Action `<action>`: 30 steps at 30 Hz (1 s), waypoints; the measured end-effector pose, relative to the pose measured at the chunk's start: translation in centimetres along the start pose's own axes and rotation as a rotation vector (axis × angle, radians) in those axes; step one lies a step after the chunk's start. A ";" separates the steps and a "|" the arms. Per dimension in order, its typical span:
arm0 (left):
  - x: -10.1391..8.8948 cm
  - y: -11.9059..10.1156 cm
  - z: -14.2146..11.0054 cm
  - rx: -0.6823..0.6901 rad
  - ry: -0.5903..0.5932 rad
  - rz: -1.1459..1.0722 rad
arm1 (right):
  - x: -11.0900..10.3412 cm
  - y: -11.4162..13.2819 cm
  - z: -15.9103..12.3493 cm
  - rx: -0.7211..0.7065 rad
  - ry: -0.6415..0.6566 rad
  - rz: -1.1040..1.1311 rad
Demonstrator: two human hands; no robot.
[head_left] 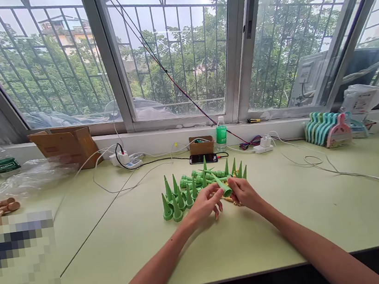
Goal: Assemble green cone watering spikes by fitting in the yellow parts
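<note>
A green plastic cone-shaped spike is held between my two hands, its wide hollow end tilted down toward me. My left hand has its thumb and forefinger against the spike's side, the other fingers curled loosely below. At the wide end, my right hand is closed with thumb and fingertips at the rim; whether a small part is also in it I cannot tell. Just beyond my hands are several more green spikes, some upright, others lying in a pile. Small yellowish pieces lie partly hidden by my right hand.
Behind the spikes lie a phone, a small cardboard box and a green-labelled bottle. White cables cross the table. Pastel hangers stand at right. A larger carton and wooden-handled items are at left.
</note>
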State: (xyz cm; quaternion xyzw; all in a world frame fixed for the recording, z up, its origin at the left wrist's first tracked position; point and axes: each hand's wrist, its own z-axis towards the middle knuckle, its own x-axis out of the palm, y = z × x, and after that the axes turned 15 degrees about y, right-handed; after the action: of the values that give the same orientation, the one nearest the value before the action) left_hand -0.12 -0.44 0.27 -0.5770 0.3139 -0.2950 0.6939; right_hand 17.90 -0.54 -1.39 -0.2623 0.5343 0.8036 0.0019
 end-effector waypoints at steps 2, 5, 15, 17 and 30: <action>-0.1 0.2 0.0 0.009 -0.004 0.060 | -0.1 0.1 0.1 0.014 -0.021 -0.041; -0.2 0.5 -0.1 0.020 -0.001 0.119 | -0.1 0.4 0.1 0.019 -0.043 -0.094; -0.1 0.7 0.0 0.047 -0.012 0.300 | -0.1 0.3 0.3 0.001 -0.087 -0.198; 0.0 0.8 0.0 0.076 -0.050 0.398 | -0.1 0.0 0.4 -0.005 -0.096 -0.198; 0.4 1.2 0.4 0.068 -0.309 0.513 | 0.5 -0.3 0.6 0.001 -0.194 -0.115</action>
State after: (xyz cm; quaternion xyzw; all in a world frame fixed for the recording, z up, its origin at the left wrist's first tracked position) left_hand 0.49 -0.28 -0.85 -0.4934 0.3300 -0.0293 0.8042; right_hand 17.23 -0.02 -1.67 -0.2134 0.5161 0.8234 0.1001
